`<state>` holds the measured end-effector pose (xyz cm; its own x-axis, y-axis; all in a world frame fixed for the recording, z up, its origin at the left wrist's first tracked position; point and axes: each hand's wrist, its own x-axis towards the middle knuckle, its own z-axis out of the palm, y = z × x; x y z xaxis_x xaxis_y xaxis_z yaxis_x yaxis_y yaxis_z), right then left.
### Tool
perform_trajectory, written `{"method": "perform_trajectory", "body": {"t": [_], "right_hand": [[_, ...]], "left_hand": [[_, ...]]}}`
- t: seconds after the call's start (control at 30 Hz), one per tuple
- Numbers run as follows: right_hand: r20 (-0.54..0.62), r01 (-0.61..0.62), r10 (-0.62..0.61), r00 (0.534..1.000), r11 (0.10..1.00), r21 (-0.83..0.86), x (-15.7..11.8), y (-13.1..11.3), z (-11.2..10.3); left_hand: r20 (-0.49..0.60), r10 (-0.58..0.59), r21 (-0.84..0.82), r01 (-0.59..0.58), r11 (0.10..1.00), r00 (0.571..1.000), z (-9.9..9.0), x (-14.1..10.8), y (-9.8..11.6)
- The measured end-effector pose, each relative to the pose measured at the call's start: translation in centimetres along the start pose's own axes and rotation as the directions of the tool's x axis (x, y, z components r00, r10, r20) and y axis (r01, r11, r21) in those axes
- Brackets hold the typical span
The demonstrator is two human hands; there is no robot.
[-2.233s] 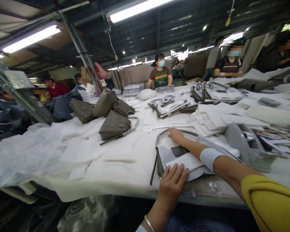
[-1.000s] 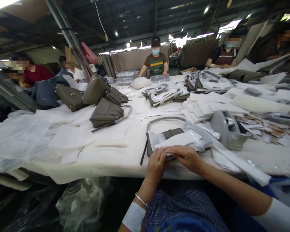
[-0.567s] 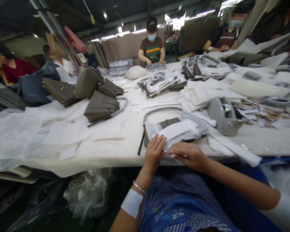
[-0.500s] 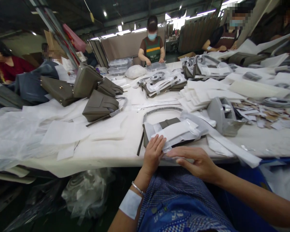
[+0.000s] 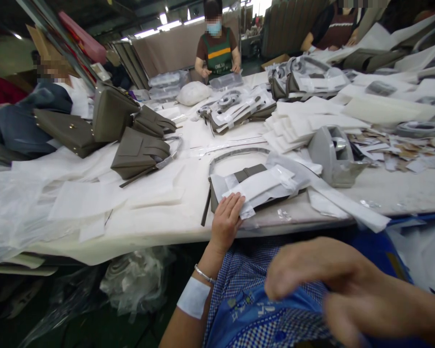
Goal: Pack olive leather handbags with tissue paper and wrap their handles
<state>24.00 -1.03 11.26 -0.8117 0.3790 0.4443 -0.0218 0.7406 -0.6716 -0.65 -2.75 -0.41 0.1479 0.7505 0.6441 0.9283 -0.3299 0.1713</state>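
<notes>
A dark olive handbag (image 5: pixel 254 170) lies on its side at the table's front edge, its front covered by white wrapping sheets (image 5: pixel 266 186). Its handle (image 5: pixel 235 153), in grey wrapping, arches behind it. My left hand (image 5: pixel 226 220) lies flat on the bag's near left corner, over the white sheet, fingers stretched out. Off the table, in front of the blue apron (image 5: pixel 253 314), my right hand (image 5: pixel 319 275) is blurred. Its fingers are bent and its thumb stands apart, with nothing seen between them. To the right of the bag stands a grey tape dispenser (image 5: pixel 329 157).
More olive handbags (image 5: pixel 139 152) stand at the left, near loose white sheets (image 5: pixel 94 200). Part-wrapped bags (image 5: pixel 235 111) and stacked white sheets (image 5: pixel 293 123) lie farther back. Paper scraps (image 5: pixel 395 150) cover the right side. A person in a green apron (image 5: pixel 219 55) works across the table.
My right hand has left the bag's near edge and come back toward my body, to the right and down. My left hand stays on the bag. The view has tilted slightly down.
</notes>
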Motion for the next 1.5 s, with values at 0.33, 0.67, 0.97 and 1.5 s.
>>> {"method": "perform_trajectory", "body": {"t": [0.33, 0.67, 0.97, 1.5], "right_hand": [[-0.021, 0.022, -0.042, 0.999, 0.814, -0.580, -0.2, 12.2, 7.0], [-0.034, 0.145, -0.177, 0.984, 0.891, -0.429, 0.0, 9.7, 8.1], [0.089, 0.212, -0.197, 0.976, 0.955, -0.209, -0.9, 7.8, 6.8], [-0.094, -0.557, 0.565, 0.820, 0.748, -0.362, 21.0, 19.7, 0.9]], "left_hand": [[-0.020, 0.002, 0.003, -0.002, 1.000, 1.000, 0.0, 0.2, 0.1], [-0.043, 0.048, 0.054, -0.045, 0.997, 0.998, 0.1, 0.2, -0.1], [-0.047, -0.026, 0.017, 0.026, 1.000, 0.999, 0.6, 0.4, -0.4], [-0.057, -0.040, -0.010, 0.039, 0.999, 0.998, 0.8, 0.3, -0.4]]}}
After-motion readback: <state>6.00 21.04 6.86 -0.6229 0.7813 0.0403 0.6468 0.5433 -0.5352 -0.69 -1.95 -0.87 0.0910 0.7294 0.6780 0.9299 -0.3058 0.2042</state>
